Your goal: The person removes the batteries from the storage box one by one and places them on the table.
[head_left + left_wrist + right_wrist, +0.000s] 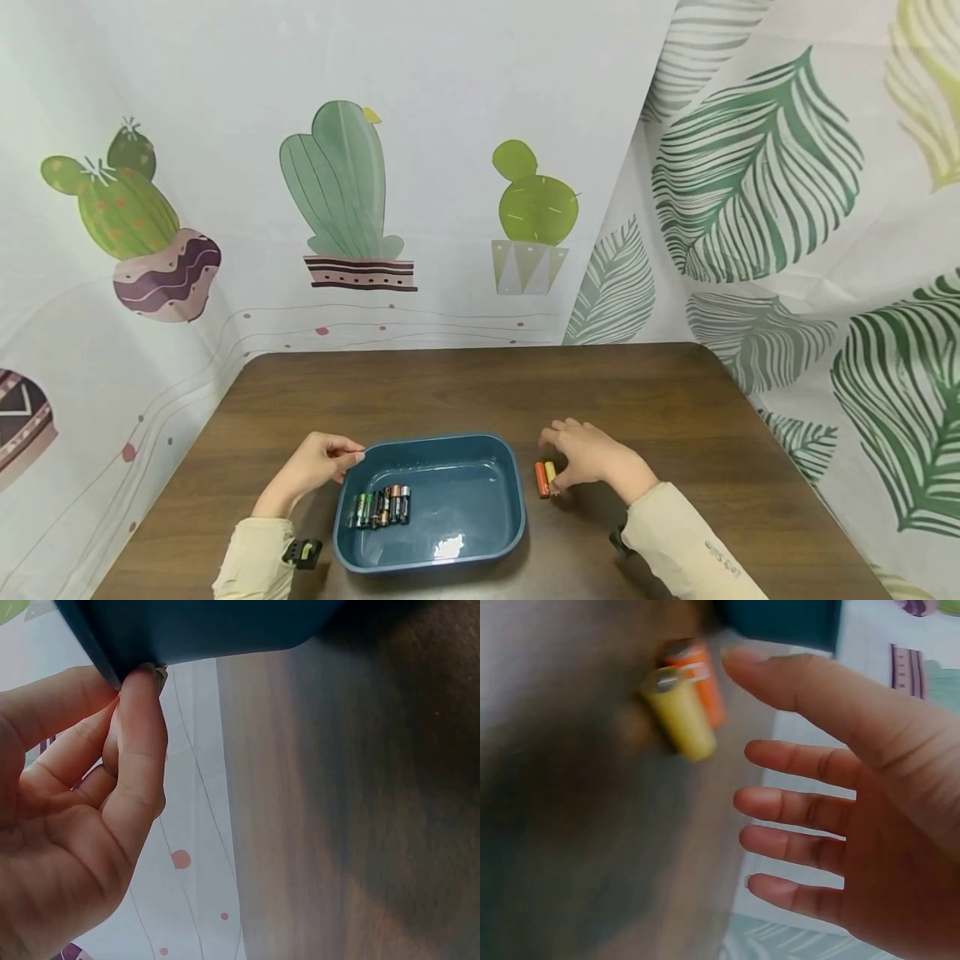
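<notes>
A blue rectangular tray (465,562) stands on the table. My left hand (322,461) pinches its far left corner between thumb and fingers, and the left wrist view shows that grip on the rim close up. Inside the tray, along its left side, several batteries (384,506) lie in a row. Right of the tray an orange battery (542,480) and a yellow battery (551,473) lie side by side on the table. Beside them hovers my right hand (588,454); in the right wrist view its fingers are spread apart, with nothing held.
The brown wooden table (480,379) reaches back to a white wall cloth (450,208) printed with cacti and leaves. A black wrist camera (303,553) sits below the left hand, near the tray's left wall.
</notes>
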A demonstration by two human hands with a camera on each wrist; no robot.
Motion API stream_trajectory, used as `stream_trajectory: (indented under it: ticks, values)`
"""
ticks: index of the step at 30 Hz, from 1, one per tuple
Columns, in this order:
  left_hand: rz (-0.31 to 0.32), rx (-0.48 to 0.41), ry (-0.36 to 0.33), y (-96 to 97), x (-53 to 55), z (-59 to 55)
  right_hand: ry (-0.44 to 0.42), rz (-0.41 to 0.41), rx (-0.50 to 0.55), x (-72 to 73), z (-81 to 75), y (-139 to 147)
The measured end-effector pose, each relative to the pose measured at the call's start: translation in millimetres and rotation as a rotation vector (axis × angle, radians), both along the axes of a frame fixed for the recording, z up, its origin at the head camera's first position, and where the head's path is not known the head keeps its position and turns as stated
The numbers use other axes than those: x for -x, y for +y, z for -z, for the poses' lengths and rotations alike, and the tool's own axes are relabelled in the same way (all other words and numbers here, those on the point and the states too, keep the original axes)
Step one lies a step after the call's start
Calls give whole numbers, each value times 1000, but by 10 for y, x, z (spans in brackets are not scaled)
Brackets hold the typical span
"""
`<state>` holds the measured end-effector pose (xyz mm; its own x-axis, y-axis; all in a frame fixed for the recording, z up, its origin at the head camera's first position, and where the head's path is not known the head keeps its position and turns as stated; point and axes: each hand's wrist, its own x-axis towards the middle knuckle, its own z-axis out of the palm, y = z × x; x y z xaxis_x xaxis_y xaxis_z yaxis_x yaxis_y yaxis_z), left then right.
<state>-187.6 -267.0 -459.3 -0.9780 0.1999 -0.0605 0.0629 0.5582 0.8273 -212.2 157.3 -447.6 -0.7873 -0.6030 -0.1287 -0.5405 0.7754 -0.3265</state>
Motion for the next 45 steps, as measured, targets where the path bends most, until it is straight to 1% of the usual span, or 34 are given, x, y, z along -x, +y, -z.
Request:
stream_trajectory:
  ticks: [3,7,11,14,20,24,26,29,30,34,37,45]
  values:
    - [-6,4,3,8,9,-9,35,-8,2,19,-106,-17]
    - [0,15,11,10,32,-8,52,10,-17,38,-166,-7]
    - [9,25,23,-5,52,6,45,24,-16,36,-165,12]
    - [4,25,25,-14,61,17,48,22,-9,27,-158,21]
    - [12,8,23,-6,37,14,49,21,-21,18,-131,38]
    - [16,0,16,-8,37,22,2,69,-52,-7,-77,63]
    - [14,3,15,-13,40,25,-26,93,-69,-22,-23,74]
    - [7,12,15,-21,41,22,-37,90,-68,-35,81,78]
    - [0,13,13,-19,38,16,-35,85,-61,-37,115,77]
    - [7,11,21,-8,23,0,-10,69,-37,-32,209,68]
    - [14,6,18,1,6,-6,5,55,-35,-26,225,59]
    - [-7,12,4,5,4,7,0,37,-18,-34,214,36]
